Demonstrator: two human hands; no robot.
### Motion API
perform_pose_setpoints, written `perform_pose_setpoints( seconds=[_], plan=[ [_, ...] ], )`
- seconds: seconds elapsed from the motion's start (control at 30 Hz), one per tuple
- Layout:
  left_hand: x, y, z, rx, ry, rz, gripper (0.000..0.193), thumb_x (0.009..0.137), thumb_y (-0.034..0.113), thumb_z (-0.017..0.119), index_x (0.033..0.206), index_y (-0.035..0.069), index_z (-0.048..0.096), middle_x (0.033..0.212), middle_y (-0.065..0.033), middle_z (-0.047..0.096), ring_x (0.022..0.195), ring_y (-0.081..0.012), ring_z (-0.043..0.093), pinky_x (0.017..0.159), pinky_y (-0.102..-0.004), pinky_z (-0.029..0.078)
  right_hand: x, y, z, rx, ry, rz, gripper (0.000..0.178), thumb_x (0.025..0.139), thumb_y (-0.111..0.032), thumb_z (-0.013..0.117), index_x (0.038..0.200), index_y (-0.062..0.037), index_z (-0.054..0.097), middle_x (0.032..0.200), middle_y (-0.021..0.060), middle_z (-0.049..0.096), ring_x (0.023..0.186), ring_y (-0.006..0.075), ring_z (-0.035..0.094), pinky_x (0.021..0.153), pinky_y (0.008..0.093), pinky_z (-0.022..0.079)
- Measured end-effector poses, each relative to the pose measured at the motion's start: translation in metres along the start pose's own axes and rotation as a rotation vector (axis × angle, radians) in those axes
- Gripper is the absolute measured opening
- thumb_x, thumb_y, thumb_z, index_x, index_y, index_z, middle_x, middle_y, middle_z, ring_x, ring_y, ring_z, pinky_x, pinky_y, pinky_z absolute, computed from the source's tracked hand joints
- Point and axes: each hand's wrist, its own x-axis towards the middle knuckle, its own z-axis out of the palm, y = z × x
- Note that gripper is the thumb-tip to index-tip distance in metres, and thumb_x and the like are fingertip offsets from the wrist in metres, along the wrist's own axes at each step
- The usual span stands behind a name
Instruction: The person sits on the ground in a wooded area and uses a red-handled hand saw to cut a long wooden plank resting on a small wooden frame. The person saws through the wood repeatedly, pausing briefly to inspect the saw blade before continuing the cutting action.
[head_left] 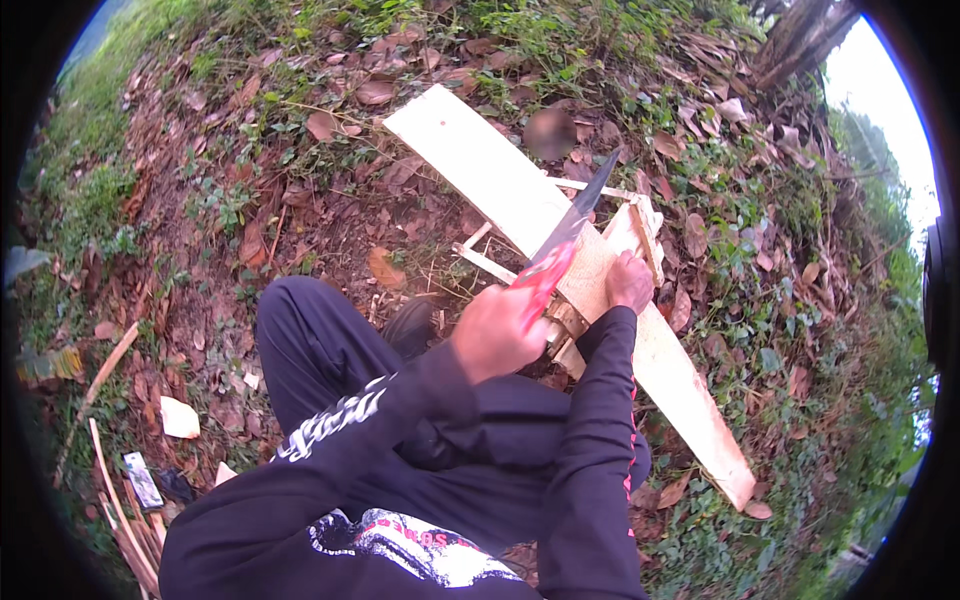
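My left hand (500,335) is closed around the red handle (545,280) of a handsaw. Its grey blade (590,195) lies across a long, pale wooden board (465,150), tip pointing away to the upper right. The board slants from far left to near right in front of my knees. On its right edge, just right of the saw, my right hand (630,282) grips the wood, its fingers partly hidden. Beneath the board, thin wooden sticks (487,262) and other wood pieces (630,228) show; how they join is hard to see.
Dry leaves (385,268) and green plants cover the sloping ground. At the lower left lie a pale wood chunk (180,418), a small flat rectangular object (142,480) and several long sticks (125,530). A tree trunk (800,45) stands at the far right. My bent legs (325,340) are close to the board.
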Motion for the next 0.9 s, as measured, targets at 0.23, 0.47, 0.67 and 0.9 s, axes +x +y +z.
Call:
perform_pose_setpoints(
  seconds=[0.23,0.47,0.67,0.9],
  plan=[
    [-0.042,0.029,-0.037,-0.092,-0.176,-0.237,0.014,0.075,0.014,0.061,0.076,0.001,0.058,0.059,-0.0228,0.056,0.06,-0.042,0.06,0.059,-0.0491,0.05,0.012,0.006,-0.003,-0.033,0.006,0.023,0.055,0.093,-0.037,0.038,0.089,0.0067,0.071,0.093,0.0309,0.067,0.09,0.0435,0.066,0.085,0.0508,0.049],
    [0.008,-0.006,-0.016,-0.101,-0.095,-0.162,0.015,0.072,0.012,0.061,0.078,-0.001,0.06,0.064,-0.0225,0.058,0.062,-0.0414,0.061,0.06,-0.0476,0.051,-0.004,0.0,0.003,-0.048,-0.012,-0.031,0.054,0.093,-0.035,0.037,0.086,0.007,0.071,0.092,0.0313,0.066,0.087,0.0446,0.066,0.084,0.0512,0.049],
    [0.005,0.012,-0.023,-0.26,-0.087,-0.237,0.008,0.076,0.005,0.058,0.073,-0.003,0.058,0.053,-0.0132,0.053,0.047,-0.0207,0.057,0.051,-0.0355,0.045,0.02,0.033,0.017,-0.123,0.09,-0.193,0.051,0.092,-0.033,0.04,0.081,0.005,0.071,0.086,0.0301,0.067,0.082,0.0425,0.068,0.082,0.0495,0.051],
    [0.003,0.019,-0.021,-0.179,-0.071,-0.257,0.011,0.079,0.004,0.055,0.072,-0.003,0.057,0.055,-0.006,0.05,0.051,-0.0093,0.047,0.051,-0.026,0.036,0.006,0.006,-0.006,0.061,-0.057,0.047,0.048,0.091,-0.035,0.042,0.079,-0.0001,0.073,0.084,0.0264,0.068,0.082,0.0407,0.067,0.081,0.0475,0.052]
  ],
)
